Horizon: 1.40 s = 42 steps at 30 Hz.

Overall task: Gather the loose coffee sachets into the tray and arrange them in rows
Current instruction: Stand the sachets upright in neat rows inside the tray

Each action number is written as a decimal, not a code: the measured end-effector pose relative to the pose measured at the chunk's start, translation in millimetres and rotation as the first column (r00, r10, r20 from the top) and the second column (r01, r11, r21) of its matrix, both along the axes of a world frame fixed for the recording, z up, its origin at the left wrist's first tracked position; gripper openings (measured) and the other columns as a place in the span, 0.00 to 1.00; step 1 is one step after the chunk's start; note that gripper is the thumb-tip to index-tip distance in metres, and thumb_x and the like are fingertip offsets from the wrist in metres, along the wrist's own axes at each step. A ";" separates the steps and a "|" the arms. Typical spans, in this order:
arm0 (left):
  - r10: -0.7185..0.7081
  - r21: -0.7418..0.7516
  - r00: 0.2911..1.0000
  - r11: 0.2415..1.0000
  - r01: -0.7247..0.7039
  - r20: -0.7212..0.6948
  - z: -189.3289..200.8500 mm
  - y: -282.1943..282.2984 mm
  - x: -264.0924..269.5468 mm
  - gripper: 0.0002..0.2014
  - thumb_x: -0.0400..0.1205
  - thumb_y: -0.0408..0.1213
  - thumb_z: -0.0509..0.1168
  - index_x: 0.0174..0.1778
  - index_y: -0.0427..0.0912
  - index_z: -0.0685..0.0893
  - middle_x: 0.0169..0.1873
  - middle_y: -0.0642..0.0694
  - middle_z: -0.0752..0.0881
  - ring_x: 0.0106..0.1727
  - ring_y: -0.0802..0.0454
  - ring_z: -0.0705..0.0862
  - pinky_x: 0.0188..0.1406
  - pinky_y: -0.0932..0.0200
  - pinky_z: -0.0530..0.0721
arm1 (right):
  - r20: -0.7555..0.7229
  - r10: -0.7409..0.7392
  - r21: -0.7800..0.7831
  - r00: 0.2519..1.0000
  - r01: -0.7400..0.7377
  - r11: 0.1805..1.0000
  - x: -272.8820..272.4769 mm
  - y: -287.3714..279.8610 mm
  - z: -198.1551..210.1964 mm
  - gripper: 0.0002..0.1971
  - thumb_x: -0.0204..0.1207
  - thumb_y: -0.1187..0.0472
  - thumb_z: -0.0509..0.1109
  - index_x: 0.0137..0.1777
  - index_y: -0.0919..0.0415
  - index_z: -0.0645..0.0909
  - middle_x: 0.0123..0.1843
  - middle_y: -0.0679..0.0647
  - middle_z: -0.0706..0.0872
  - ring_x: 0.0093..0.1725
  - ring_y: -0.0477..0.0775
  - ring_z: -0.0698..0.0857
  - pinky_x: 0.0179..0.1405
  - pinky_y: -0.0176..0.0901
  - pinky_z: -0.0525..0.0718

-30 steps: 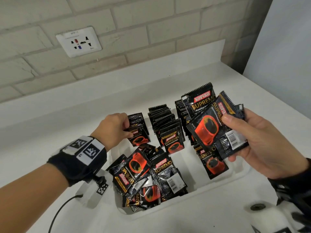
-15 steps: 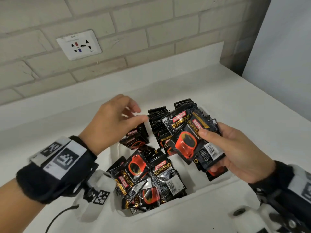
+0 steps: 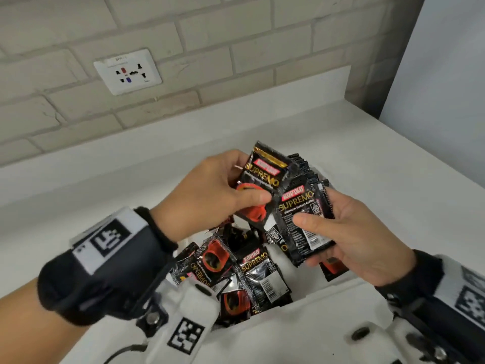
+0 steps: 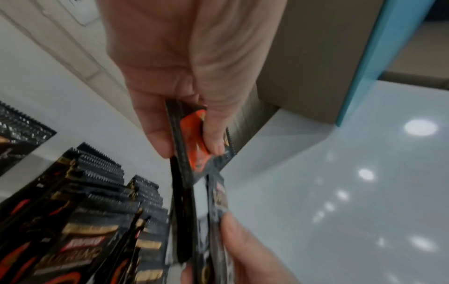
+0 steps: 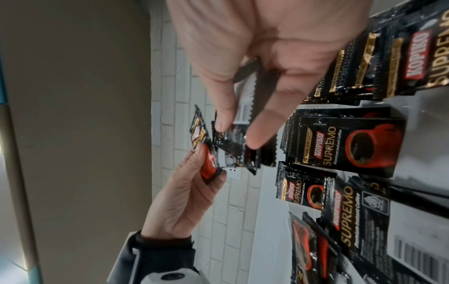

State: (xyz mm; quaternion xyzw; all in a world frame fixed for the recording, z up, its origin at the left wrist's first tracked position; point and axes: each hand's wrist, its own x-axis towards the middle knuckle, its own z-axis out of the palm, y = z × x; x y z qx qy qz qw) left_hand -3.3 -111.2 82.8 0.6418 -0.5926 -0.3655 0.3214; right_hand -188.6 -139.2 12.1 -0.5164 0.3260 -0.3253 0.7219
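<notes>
Coffee sachets, flat black foil packets printed with a red cup, lie in a loose heap (image 3: 252,274) at the near end of the shallow white plastic tray (image 3: 309,303) on the white counter (image 3: 393,179). Their faces read "KOPIKO SUPREMO", with "Premium Instant Coffee" beneath; the backs carry a white barcode panel.

Just above the heap, both hands meet over the tray. The right hand (image 3: 351,232) holds a small fan of sachets (image 3: 304,222), thumb across their faces and fingers behind, long axes roughly upright. The left hand (image 3: 210,195) pinches one sachet (image 3: 258,190) between thumb and fingers; it overlaps the left edge of that fan and tilts slightly. The left hand is the nearer to the left-side rows, so the next placement probably falls to it.

Beyond the hands, the wrist views show sachets already standing on edge in packed rows (image 5: 345,142), serrated tops up.

Farther back, a white socket plate (image 3: 127,71) sits on the pale brick wall (image 3: 236,48); its small print is unreadable.
</notes>
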 end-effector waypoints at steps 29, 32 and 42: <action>0.054 0.026 0.820 0.996 -0.084 0.570 -86.2 -11.8 84.5 0.16 0.73 0.33 0.73 0.30 0.52 0.73 0.33 0.53 0.77 0.37 0.54 0.76 0.32 0.70 0.69 | 0.024 -0.054 -0.051 0.998 0.056 0.997 -27.9 -10.1 1.0 0.35 0.35 0.41 0.86 0.45 0.53 0.85 0.45 0.60 0.89 0.35 0.59 0.89 0.18 0.41 0.82; 0.041 0.006 0.778 0.998 -0.057 0.626 -85.6 -14.7 86.7 0.14 0.74 0.33 0.73 0.32 0.51 0.74 0.33 0.57 0.75 0.40 0.54 0.76 0.32 0.71 0.68 | 0.017 -0.057 -0.049 0.998 0.058 0.997 -28.6 -10.5 0.6 0.35 0.35 0.41 0.86 0.46 0.54 0.85 0.44 0.60 0.89 0.34 0.59 0.88 0.18 0.41 0.82; -0.030 0.004 0.758 0.999 0.036 0.651 -82.6 -21.6 83.6 0.11 0.71 0.35 0.75 0.45 0.41 0.81 0.34 0.59 0.72 0.37 0.58 0.74 0.33 0.70 0.69 | 0.008 -0.055 -0.061 0.998 0.055 0.997 -28.3 -10.3 3.2 0.35 0.34 0.41 0.86 0.45 0.53 0.85 0.42 0.59 0.89 0.32 0.58 0.88 0.17 0.41 0.82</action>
